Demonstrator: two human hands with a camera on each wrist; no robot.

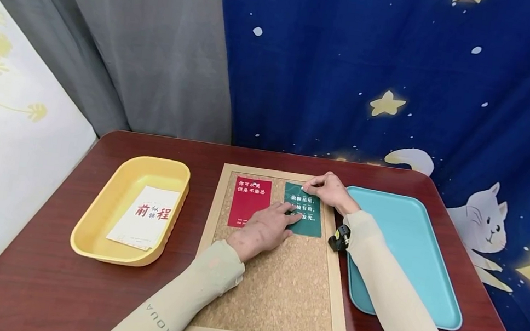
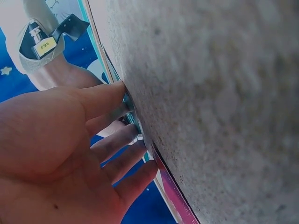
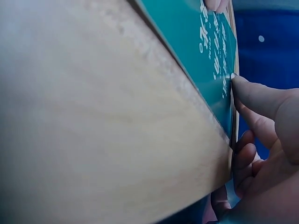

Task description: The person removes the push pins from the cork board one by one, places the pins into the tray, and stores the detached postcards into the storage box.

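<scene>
A green card (image 1: 309,228) with white writing lies at the upper right of the cork board (image 1: 279,289). My left hand (image 1: 264,227) rests on it with fingers spread and fairly straight, its wrist side overlapping the red card (image 1: 245,202). At the green card's top edge my right hand (image 1: 330,189) pinches a small white push pin (image 3: 232,76), mostly hidden by thumb and fingers. The red card sits to the left on the same board, with a small pin (image 1: 255,184) near its top. In the left wrist view the left fingertips (image 2: 149,168) touch the board's surface.
A yellow basket (image 1: 84,226) holding white printed cards (image 1: 141,222) stands at the left. To the board's right lies a blue tray (image 1: 408,249), partly under the right forearm. The brown table (image 1: 32,280) backs onto grey and blue curtains.
</scene>
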